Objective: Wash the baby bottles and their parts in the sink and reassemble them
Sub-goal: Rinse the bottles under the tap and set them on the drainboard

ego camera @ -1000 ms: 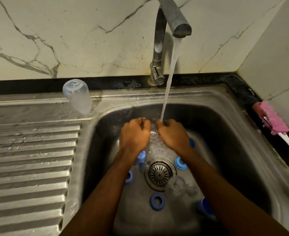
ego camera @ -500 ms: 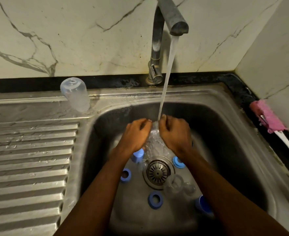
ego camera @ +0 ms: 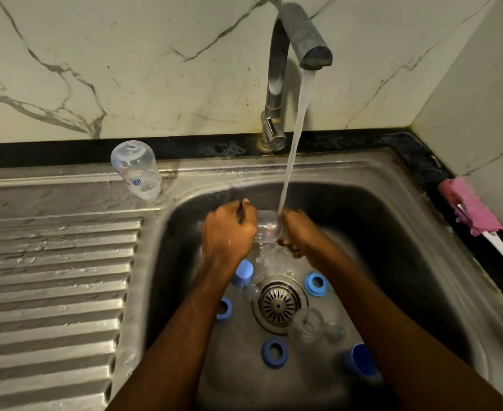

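Basin floor, nearest edge: deep blue plastic cap (ego camera: 363, 363) on its side at right, and a flat blue screw ring (ego camera: 274, 353) lying just left of it. Beyond these, a cluster of clear domed pieces (ego camera: 309, 324) beside the round metal drain strainer (ego camera: 278, 304); too pale to tell teats from covers. A 2nd blue ring (ego camera: 223, 310) sits left of the strainer, partly under the left forearm, and a 3rd blue ring (ego camera: 316, 284) right of it. A pale blue cap (ego camera: 242, 272) stands just below the left wrist.

Mid-basin: left hand (ego camera: 229, 232) and right hand (ego camera: 297, 235) hold a clear plastic baby bottle (ego camera: 266, 229) sideways between them. Left fingers (ego camera: 245, 203) are curled round 1 end. The right hand wraps the other end; the picture is blurred there, so the exact finger placement is unclear. The stream of tap water (ego camera: 291, 149) lands on the bottle at the right hand.

Far side: 1 clear bottle with printed markings (ego camera: 136, 170) stands upside down on the ribbed steel counter (ego camera: 51, 292) at the rim of the stainless steel sink (ego camera: 348, 170). Curved metal tap (ego camera: 277, 84) behind. Pink-headed brush with white handle (ego camera: 469, 207) lies at the right wall.

Progress, as I judge it: early. 1 bottle body looks rinsed and draining, a 2nd is under water, 3 rings, 2 caps and the clear pieces await washing. No reassembly is visible.
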